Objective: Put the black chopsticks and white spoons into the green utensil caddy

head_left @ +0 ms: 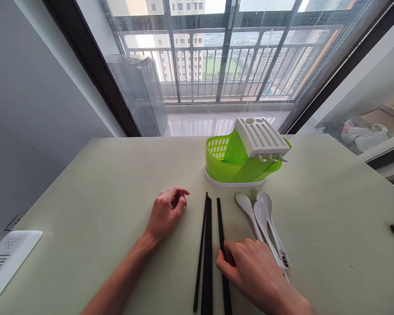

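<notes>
Pale desk [118,175]: left hand [166,211] loosely curled, holding nothing — right hand [251,267], knuckles up, pinching black chopsticks [220,223].

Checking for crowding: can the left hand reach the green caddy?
Probably yes: the green caddy stands beyond the left hand, and the black chopsticks lying flat hardly block the way.

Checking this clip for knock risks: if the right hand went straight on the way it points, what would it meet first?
Past the black chopstick it seems to pinch, the right hand would likely meet the chopstick bundle to its left; depth is unclear, so it might pass over.
</notes>
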`<state>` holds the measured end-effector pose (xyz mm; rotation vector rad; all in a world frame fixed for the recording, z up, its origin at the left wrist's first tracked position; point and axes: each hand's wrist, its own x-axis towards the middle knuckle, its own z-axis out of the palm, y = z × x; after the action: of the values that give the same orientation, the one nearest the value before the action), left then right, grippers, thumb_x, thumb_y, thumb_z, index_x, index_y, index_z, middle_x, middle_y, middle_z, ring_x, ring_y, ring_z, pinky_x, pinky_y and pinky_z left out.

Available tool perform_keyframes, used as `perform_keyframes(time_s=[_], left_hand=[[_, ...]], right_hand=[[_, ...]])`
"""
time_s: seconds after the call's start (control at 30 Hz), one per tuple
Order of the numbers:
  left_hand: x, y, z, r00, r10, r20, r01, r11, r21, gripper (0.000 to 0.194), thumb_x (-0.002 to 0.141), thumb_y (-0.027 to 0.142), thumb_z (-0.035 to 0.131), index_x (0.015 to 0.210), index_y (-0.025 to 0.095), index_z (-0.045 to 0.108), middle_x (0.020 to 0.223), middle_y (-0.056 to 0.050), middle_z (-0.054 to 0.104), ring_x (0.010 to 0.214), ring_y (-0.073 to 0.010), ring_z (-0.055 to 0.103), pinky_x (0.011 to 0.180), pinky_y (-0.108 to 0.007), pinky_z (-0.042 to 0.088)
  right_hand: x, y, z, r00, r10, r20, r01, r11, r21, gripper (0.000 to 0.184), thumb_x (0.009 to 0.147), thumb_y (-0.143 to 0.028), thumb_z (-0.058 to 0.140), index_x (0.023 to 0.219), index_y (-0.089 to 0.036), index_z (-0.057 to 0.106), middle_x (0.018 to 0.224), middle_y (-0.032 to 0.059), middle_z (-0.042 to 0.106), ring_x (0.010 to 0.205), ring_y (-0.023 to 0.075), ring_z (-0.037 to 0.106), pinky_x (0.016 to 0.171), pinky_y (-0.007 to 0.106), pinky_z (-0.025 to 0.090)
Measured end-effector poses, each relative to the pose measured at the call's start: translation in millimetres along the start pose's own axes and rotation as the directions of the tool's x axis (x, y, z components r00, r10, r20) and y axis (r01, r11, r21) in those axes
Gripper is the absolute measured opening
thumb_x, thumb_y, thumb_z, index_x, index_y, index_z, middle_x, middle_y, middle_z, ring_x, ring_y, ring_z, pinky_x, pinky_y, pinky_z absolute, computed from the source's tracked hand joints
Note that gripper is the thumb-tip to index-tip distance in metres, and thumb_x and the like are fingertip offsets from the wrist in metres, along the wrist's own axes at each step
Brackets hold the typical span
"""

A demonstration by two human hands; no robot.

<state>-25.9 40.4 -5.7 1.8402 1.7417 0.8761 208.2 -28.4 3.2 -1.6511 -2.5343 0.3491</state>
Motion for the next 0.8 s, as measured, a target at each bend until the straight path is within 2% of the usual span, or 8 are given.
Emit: perform_keyframes(time_s=[0.2,0.37,0.7,0.8], left_hand=[[0,0,0.0,1.0,0.005,0.0,-0.005,1.0,0.006,0.028,0.098,0.031,0.048,0.109,0.025,0.073,0.079,0.001,0.072,0.075,-0.0171,0.059,0.074,-0.029,0.044],[0,0,-0.1,1.0,0.004,-0.001,-0.004,1.0,0.005,0.026,0.097,0.029,0.05,0.108,0.026,0.073,0.079,0.002,0.071,0.077,-0.0174,0.059,0.072,-0.028,0.044],[0,0,-0.3,1.0,-0.002,0.017,0.002,1.0,0.018,0.026,0.098,0.03,0.049,0.108,0.025,0.073,0.081,0.002,0.071,0.079,-0.017,0.058,0.076,-0.029,0.044],[0,0,-0.2,1.0,0.005,0.016,-0.006,1.0,0.022,0.027,0.098,0.029,0.05,0.11,0.026,0.073,0.081,0.002,0.071,0.08,-0.0172,0.058,0.078,-0.03,0.044]], right_hand=[[10,0,-6,1.0,0.012,0.023,-0.014,0.998,0.066,0.035,0.084,-0.022,0.06,0.048,-0.021,0.062,0.045,0.0003,0.063,0.04,0.0122,0.056,0.049,0.031,0.011],[12,-1,-9,0.995,0.057,0.078,-0.065,0.993,0.099,0.036,0.085,-0.023,0.059,0.049,-0.021,0.062,0.047,0.0003,0.064,0.042,0.0125,0.055,0.049,0.031,0.012],[11,-2,-11,0.976,0.117,0.185,-0.135,0.987,0.09,0.038,0.091,-0.028,0.053,0.055,-0.02,0.06,0.055,0.0012,0.068,0.052,0.0152,0.062,0.053,0.032,0.013],[10,-2,-12,0.973,0.132,0.188,-0.146,0.987,0.063,0.03,0.091,-0.029,0.053,0.064,-0.021,0.061,0.058,0.0013,0.069,0.055,0.0188,0.066,0.053,0.032,0.013]])
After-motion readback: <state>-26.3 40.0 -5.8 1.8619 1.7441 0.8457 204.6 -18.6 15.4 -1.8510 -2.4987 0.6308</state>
